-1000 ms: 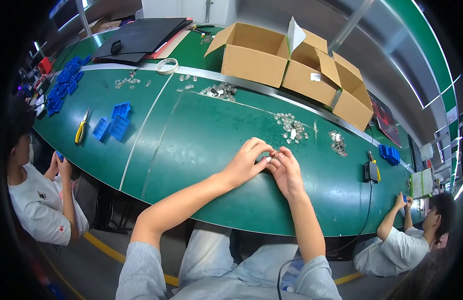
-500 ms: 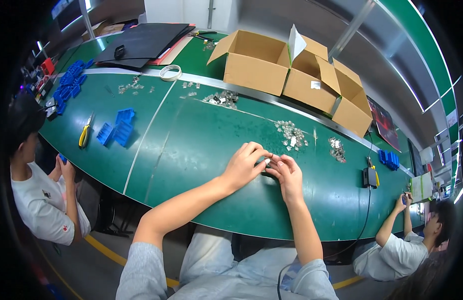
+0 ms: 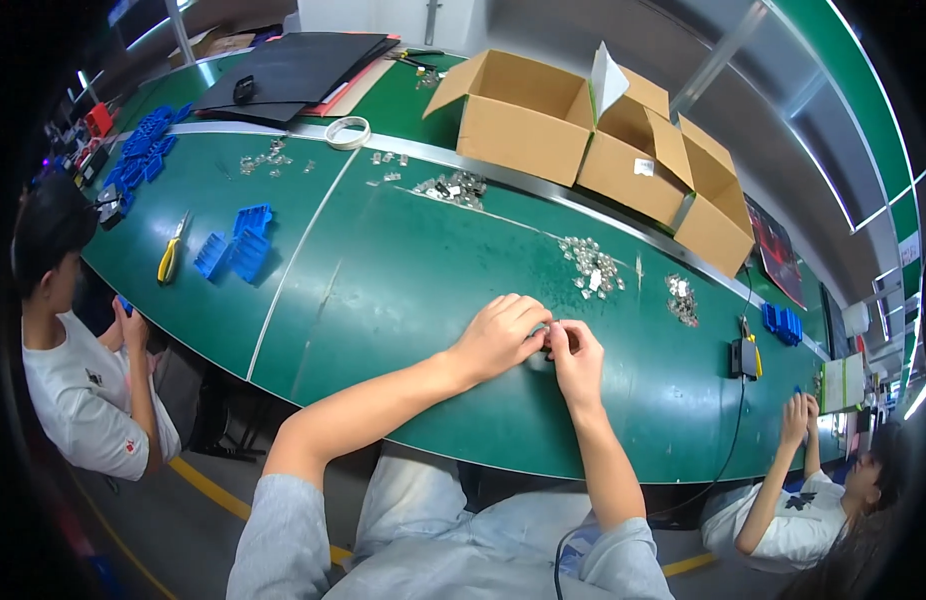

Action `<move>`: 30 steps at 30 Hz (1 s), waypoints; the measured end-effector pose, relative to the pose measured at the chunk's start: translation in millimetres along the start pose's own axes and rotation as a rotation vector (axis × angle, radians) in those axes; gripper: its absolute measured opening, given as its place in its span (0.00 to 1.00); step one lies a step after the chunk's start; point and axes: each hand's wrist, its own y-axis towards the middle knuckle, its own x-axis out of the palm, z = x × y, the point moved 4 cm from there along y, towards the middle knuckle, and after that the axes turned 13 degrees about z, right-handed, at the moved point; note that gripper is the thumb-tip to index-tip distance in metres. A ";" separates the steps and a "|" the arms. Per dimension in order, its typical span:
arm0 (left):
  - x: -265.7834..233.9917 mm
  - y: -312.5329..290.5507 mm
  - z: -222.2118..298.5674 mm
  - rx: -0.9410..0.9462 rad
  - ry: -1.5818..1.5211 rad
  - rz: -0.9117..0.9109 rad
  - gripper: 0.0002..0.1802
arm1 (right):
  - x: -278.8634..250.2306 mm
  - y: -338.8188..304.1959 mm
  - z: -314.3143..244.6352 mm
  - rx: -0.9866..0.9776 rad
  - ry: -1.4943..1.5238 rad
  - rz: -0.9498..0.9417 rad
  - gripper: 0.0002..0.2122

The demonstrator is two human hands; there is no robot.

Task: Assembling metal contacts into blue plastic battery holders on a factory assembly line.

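My left hand (image 3: 501, 338) and my right hand (image 3: 579, 364) meet over the green table, thumbs and fingertips pinched together. Between them is something small and dark that I cannot make out, mostly covered by the fingers. Just beyond my right hand lies a pile of small clear and metallic pieces (image 3: 592, 268). A smaller pile of similar pieces (image 3: 681, 302) sits further right. More of them form a heap of clear and silver parts (image 3: 453, 189) toward the back.
Three open cardboard boxes (image 3: 523, 135) line the back. At left are blue plastic holders (image 3: 250, 254), yellow-handled pliers (image 3: 170, 260) and a tape roll (image 3: 348, 132). A black device with a cable (image 3: 743, 358) stands right. Co-workers sit at both sides (image 3: 83, 400).
My fingers have drawn closer together, and those of my right hand are more curled. The co-worker on the right has raised their hands. The whole view has shifted slightly.
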 end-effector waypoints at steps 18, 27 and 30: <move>22.4 -8.7 -14.3 -0.856 -1.030 -0.368 0.12 | 1.4 3.2 0.6 0.275 0.527 -0.168 0.09; 23.7 -11.8 -13.0 -0.847 -1.166 -0.442 0.12 | 1.6 -1.0 1.1 0.340 0.660 -0.188 0.09; 19.5 -8.1 -13.5 -0.862 -1.119 -0.459 0.13 | 5.3 -0.7 -0.7 0.327 0.684 -0.183 0.09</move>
